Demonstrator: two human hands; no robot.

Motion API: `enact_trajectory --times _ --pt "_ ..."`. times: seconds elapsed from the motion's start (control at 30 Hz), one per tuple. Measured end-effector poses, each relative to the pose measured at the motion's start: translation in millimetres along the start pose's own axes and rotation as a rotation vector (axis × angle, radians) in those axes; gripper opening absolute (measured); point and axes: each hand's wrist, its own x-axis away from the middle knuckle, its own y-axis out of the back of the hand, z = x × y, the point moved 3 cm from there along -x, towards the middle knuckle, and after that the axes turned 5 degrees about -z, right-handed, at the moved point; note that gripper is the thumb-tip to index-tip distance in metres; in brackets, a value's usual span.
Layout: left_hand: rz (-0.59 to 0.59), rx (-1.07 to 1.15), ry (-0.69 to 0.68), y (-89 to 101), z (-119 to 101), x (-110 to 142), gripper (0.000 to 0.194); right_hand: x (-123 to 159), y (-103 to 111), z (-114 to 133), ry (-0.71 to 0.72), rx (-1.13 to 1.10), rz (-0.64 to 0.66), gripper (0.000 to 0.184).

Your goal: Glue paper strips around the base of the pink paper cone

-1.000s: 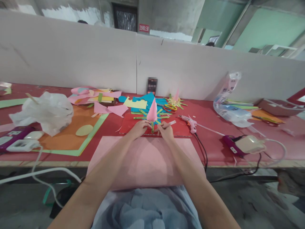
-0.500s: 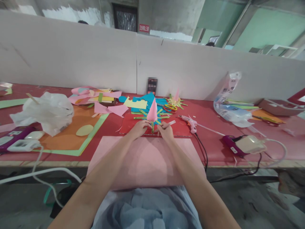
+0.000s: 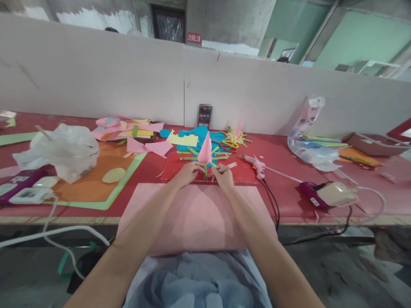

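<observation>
A paper craft with an upright pink cone (image 3: 205, 150), a blue base and green strips (image 3: 189, 158) radiating outward stands on a red sheet (image 3: 245, 174). My left hand (image 3: 189, 172) is at its near left side, fingers closed on the lower edge of the craft. On the near right side, my right hand (image 3: 224, 174) is closed around a slim pen-like stick with a pale end (image 3: 231, 164), its tip close to the front green strip. Small details between the fingertips are hard to make out.
A pink glue gun (image 3: 258, 167) lies to the right, its black cord running off the table edge. Scissors (image 3: 230, 146) and a second cone craft (image 3: 238, 131) sit behind. Paper scraps (image 3: 159, 148) and a white plastic bag (image 3: 69, 149) lie left; a power strip (image 3: 316, 197) is right.
</observation>
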Motion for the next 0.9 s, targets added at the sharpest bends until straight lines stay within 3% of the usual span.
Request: enact_trajectory --times 0.9 --pt "0.014 -0.007 0.005 1.9 -2.9 -0.1 0.043 3.2 2.2 6.5 0.009 0.058 -0.020 0.025"
